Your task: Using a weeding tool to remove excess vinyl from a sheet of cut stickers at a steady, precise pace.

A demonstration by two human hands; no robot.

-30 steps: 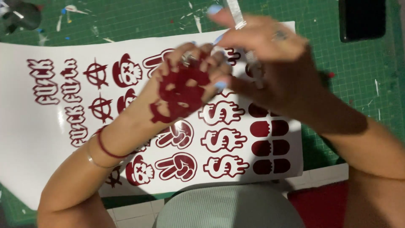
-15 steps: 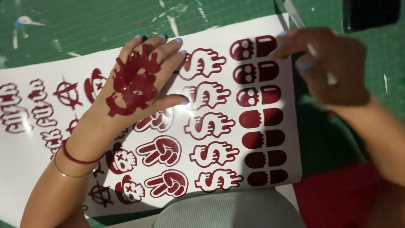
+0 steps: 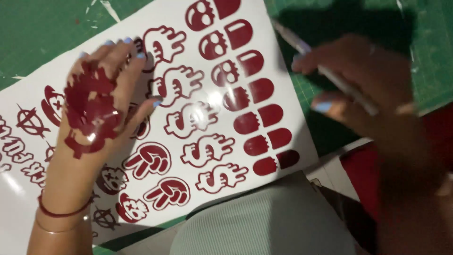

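Sticker sheet (image 3: 283, 94): white glossy backing, lying flat and skewed on a green cutting mat (image 3: 42, 33), its long edge running from upper middle down to lower right. Dark red cut shapes cover it: skulls and rounded capsule shapes in a column at right, dripping currency signs down the middle, two-finger hand signs in ovals lower down, circled letter marks and lettering toward the left edge. Glare from overhead light falls across the sheet's middle.

Left hand (image 3: 101, 101): palm down, fingers spread wide and flat on the sheet, grasping nothing. A clump of peeled dark red scraps (image 3: 89, 111) sticks to the back of the hand. Pale blue nails. Two thin bracelets (image 3: 61, 217) on the wrist, one red, one metal-coloured.

Right hand (image 3: 373, 99): blurred, off the sheet's right edge, over the mat. Fingers curled around a slim silvery tool (image 3: 302, 47), held like a pen, its tip pointing up-left and lying just beside the sheet's edge. Whether the tip touches the sheet cannot be told.

Surface: green mat with a faint grid, small white offcuts (image 3: 108, 7) scattered near the top edge. A red patch (image 3: 363, 174) lies at lower right past the mat. Pale ribbed fabric (image 3: 264, 222) fills the bottom centre, overlapping the sheet's lower edge.
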